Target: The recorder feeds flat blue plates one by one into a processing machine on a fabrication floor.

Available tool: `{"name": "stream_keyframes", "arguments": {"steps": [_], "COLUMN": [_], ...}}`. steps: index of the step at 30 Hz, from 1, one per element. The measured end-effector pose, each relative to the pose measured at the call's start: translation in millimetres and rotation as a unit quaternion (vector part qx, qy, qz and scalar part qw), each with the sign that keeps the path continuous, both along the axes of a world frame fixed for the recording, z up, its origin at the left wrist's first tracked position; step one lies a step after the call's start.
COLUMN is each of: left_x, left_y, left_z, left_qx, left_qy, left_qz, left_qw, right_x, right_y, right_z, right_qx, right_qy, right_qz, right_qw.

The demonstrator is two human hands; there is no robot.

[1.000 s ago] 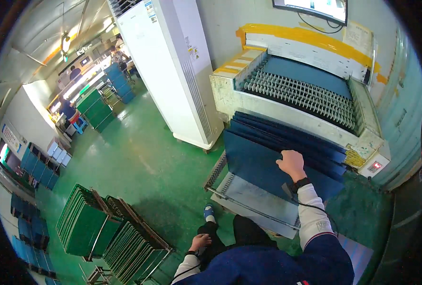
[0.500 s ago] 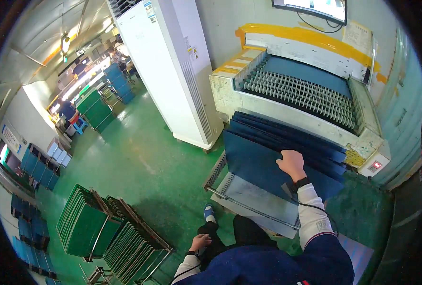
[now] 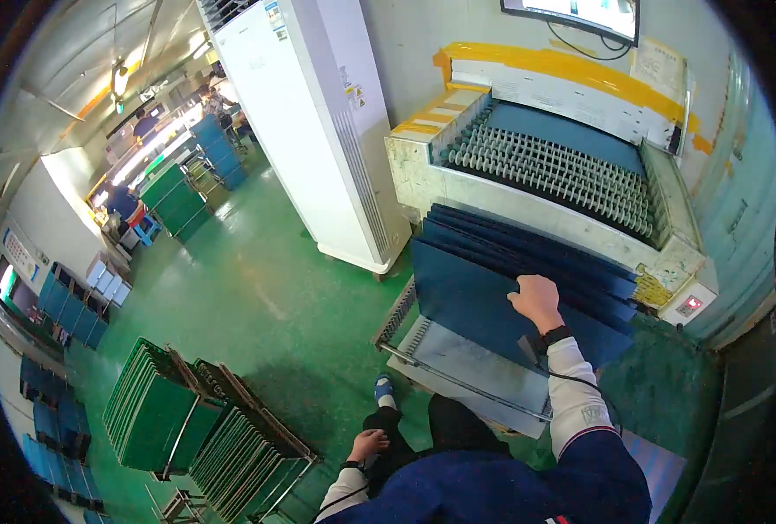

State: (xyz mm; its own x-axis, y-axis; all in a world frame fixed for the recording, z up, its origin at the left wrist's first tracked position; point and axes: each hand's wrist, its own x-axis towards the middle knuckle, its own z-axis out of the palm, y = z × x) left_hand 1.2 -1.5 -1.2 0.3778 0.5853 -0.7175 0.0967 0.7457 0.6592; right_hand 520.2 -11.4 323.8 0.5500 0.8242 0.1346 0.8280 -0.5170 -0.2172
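My right hand (image 3: 536,301) is closed over the upper edge of the front dark blue panel (image 3: 471,293), its fingertips hidden behind it. That panel leans at the front of several similar blue panels, which stand upright in a slotted metal rack (image 3: 414,360). Bare grey-white base shows in the near part of the rack. My left hand (image 3: 369,445) rests low by my left thigh, fingers loosely curled, with nothing visible in it. A dark band circles each wrist, and a cord runs along each forearm.
Behind the rack stands a roller conveyor machine (image 3: 554,166), with a screen (image 3: 571,13) above. A tall white cabinet unit (image 3: 305,122) rises to its left. Racks of green panels (image 3: 156,410) stand at lower left. People sit at a lit bench far left.
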Motion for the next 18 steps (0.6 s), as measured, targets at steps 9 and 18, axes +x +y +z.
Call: {"name": "stream_keyframes", "arguments": {"steps": [9,18], "left_x": [-3.3,-8.9], "left_y": [-0.8,0.6], "left_z": [-6.9,-14.3], "left_qx": [-0.003,-0.031], "left_qy": [-0.012,-0.056], "left_qz": [0.024,0.036], "left_qw": [1.000,0.997], "right_x": [-1.5,-4.0], "right_y": [1.7,2.3], "right_z": [0.4,3.9], "right_qx": [0.001,-0.007], "right_qy": [0.004,0.015], "right_qz": [0.005,-0.003], "right_qw": [1.000,1.000]}}
